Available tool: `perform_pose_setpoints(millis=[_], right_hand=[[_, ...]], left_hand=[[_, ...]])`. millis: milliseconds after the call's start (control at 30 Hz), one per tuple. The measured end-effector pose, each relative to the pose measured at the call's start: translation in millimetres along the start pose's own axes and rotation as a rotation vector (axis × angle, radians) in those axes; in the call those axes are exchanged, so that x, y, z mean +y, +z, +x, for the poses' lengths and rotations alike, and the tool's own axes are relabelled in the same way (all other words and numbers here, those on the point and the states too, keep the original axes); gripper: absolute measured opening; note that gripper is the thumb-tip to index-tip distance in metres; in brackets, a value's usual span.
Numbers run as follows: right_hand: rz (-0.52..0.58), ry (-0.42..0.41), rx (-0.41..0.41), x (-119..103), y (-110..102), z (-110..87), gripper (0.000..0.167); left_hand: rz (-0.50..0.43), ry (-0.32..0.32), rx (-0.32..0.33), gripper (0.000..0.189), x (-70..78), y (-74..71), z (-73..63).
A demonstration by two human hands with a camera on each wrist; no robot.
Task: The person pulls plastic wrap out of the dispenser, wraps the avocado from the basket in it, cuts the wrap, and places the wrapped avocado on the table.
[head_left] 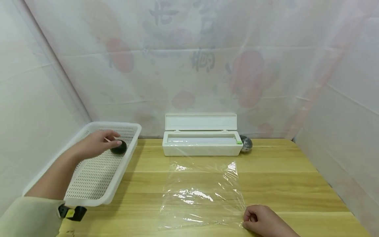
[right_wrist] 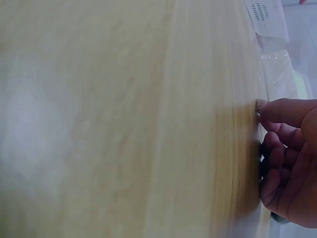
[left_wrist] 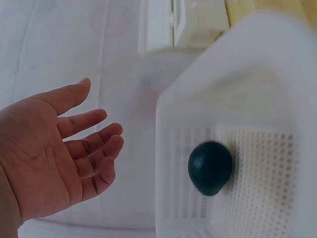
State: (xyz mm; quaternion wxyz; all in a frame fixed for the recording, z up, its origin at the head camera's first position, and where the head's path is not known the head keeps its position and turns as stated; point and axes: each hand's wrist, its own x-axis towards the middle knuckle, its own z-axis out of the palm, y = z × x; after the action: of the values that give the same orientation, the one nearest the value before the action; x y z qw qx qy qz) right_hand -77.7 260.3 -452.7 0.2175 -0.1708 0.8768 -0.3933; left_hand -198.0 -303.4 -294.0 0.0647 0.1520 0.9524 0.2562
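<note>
My left hand (head_left: 99, 143) is over the white basket, its fingers loosely bent and nothing in them. Near its fingertips a dark green avocado (head_left: 119, 148) lies in the basket's far right corner. In the left wrist view a gap shows between this hand (left_wrist: 59, 153) and the avocado (left_wrist: 210, 167). My right hand (head_left: 263, 220) pinches the near right corner of a sheet of clear plastic wrap (head_left: 195, 194), low at the table. The sheet stretches from a white wrap dispenser (head_left: 202, 150), whose lid stands up. In the right wrist view the thumb and fingers (right_wrist: 285, 113) meet at the film's edge.
The perforated basket (head_left: 116, 184) stands at the table's left side. Beside the dispenser's right end lies a dark round thing in shiny film (head_left: 246, 144). Pale printed curtains (head_left: 183, 72) enclose the wooden table (head_left: 284, 184) at the back and sides.
</note>
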Motion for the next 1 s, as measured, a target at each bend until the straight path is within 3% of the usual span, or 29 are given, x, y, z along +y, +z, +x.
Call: perform_pose_setpoints(millis=[200, 333, 567, 767, 867, 1000], right_hand=[[0.021, 0.032, -0.019, 2.4, -0.9, -3.8, 0.014], [0.017, 0.028, -0.003, 1.5, -0.2, -4.4, 0.015], [-0.020, 0.010, 0.045, -4.9, 3.3, -2.1, 0.017], [-0.031, -0.030, 0.047, -5.6, 7.3, -1.2, 0.013], [-0.046, -0.040, 0.045, -5.5, 7.6, -0.7, 0.011], [-0.065, -0.037, 0.035, -5.8, 6.6, -1.6, 0.008]], left_hand=[[0.023, -0.064, -0.027, 0.056, -17.8, -23.9, 33.1], [0.041, -0.085, -0.055, 0.053, -32.0, -28.3, 50.0], [0.123, -0.093, -0.203, 0.053, -64.2, -8.3, 59.5], [0.137, -0.191, -0.322, 0.070, -69.6, 11.6, 60.6], [0.144, -0.207, -0.336, 0.071, -69.2, 17.3, 60.7], [0.209, -0.178, -0.285, 0.061, -71.3, 24.2, 59.0]])
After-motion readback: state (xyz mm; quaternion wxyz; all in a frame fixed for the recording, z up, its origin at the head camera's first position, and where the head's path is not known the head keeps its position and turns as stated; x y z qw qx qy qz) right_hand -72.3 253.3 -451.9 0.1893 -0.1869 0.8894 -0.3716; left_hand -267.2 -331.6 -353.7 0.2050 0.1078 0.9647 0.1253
